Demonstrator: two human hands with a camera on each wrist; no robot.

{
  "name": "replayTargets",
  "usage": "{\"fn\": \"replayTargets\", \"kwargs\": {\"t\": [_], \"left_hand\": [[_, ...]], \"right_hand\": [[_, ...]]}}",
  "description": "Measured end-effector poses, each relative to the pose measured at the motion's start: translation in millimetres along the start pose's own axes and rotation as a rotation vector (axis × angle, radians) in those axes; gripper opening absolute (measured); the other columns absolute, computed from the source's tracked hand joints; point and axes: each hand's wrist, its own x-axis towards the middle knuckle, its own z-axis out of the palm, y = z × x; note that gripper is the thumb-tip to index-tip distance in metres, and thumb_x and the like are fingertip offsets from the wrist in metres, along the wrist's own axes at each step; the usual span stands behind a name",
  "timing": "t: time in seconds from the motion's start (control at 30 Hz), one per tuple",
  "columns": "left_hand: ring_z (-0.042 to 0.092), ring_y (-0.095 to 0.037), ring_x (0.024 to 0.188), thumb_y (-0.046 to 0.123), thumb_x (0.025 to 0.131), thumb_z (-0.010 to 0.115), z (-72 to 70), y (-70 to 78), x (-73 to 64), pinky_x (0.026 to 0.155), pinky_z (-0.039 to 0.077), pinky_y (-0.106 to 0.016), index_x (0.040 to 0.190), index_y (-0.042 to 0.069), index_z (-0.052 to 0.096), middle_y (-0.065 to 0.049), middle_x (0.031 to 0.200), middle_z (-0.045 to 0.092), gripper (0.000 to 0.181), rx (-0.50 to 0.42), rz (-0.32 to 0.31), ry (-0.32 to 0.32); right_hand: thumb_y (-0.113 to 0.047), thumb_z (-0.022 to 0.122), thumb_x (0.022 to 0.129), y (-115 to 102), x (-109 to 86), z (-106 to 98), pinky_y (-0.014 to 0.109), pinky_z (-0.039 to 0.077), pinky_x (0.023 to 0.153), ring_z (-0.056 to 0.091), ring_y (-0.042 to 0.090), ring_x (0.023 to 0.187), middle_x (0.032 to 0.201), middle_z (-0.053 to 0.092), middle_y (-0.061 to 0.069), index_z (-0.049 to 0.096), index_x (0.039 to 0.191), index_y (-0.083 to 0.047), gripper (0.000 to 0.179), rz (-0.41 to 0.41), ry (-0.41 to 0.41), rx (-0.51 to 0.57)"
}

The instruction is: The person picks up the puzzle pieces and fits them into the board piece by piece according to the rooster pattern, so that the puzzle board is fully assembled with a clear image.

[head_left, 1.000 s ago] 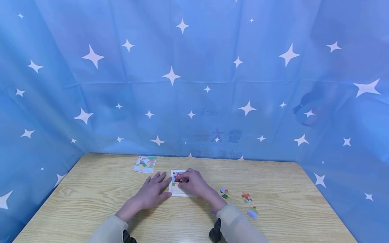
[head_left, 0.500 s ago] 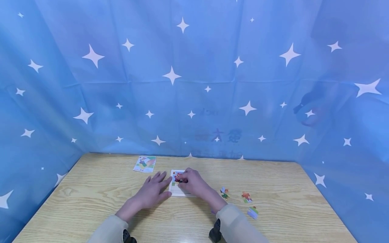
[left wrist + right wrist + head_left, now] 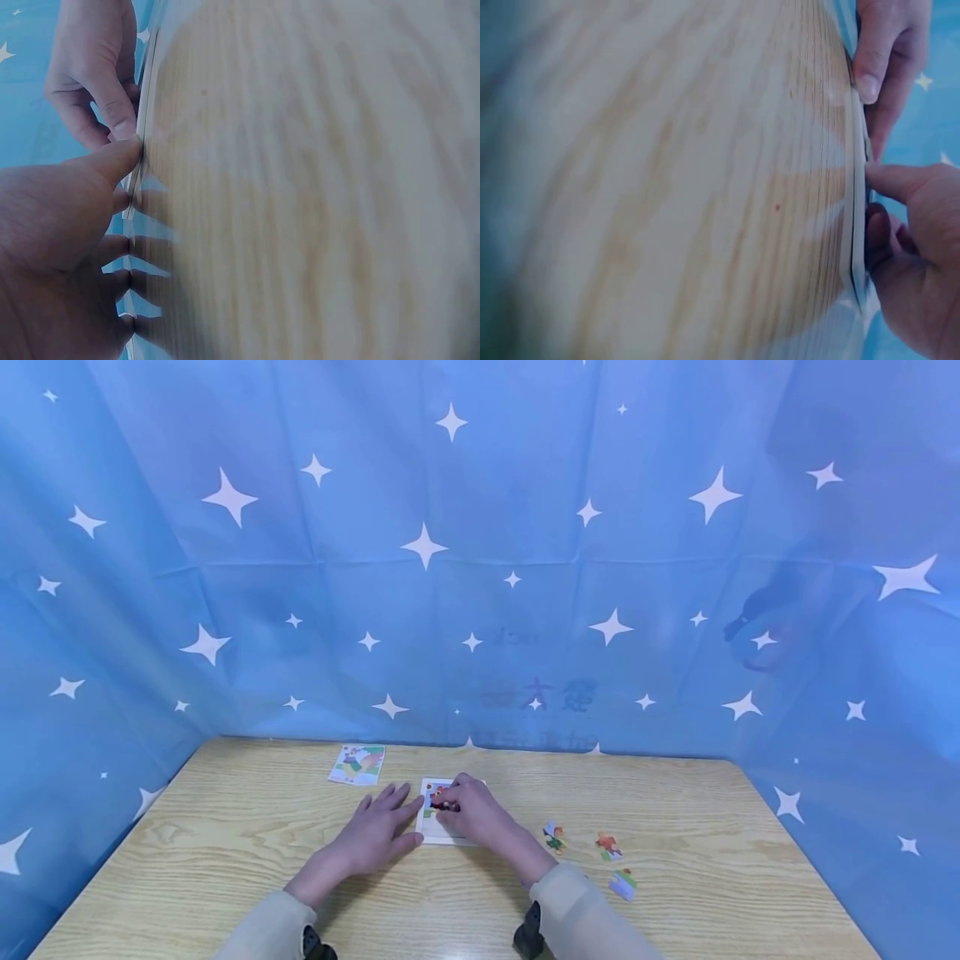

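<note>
Showing red and blue, white-bordered puzzle board (image 3: 446,832) beside wide left grip (image 3: 373,835), under right grip (image 3: 480,810), hold unclear.

2 hands (image 3: 56,232), thin board (image 3: 145,90), wooden tabletop (image 3: 315,187)

Right hand (image 3: 478,811) partly hides the puzzle board (image 3: 442,835).

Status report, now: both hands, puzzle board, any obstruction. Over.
Left hand spread at left edge of puzzle board. Right hand over board, grip unclear. Right hand hides part of board. Loose pieces off to the right.
</note>
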Motion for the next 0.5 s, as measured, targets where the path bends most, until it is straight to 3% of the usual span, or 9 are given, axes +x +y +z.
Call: {"fn": "replayTargets", "kwargs": {"t": [0.2, 0.5], "left_hand": [[0.027, -0.053, 0.146, 0.033, 0.103, 0.063, -6.3, 6.1, -0.8, 0.111, 0.019, -0.076, 0.151, 0.002, 0.05, -0.03, 0.158, 0.035, 0.059, -0.018, -0.011, -0.018], [0.026, -0.052, 0.147, 0.033, 0.103, 0.063, -8.4, 8.6, -2.5, 0.112, 0.02, -0.074, 0.151, 0.002, 0.05, -0.029, 0.159, 0.035, 0.058, -0.005, -0.026, -0.03]], "right_hand": [[-0.011, 0.068, 0.1, 1.4, -0.4, -0.3, 0.025, 0.044, 0.073, 0.05, 0.009, 0.083, 0.102, 0.057, -0.001, 0.074, 0.127, -0.008, 0.027, -0.014, -0.039, 0.013], [-0.006, 0.066, 0.101, 0.9, -0.6, -2.3, 0.024, 0.044, 0.07, 0.048, 0.009, 0.079, 0.098, 0.056, 0.002, 0.074, 0.125, -0.003, 0.026, -0.092, -0.06, -0.001]]}}
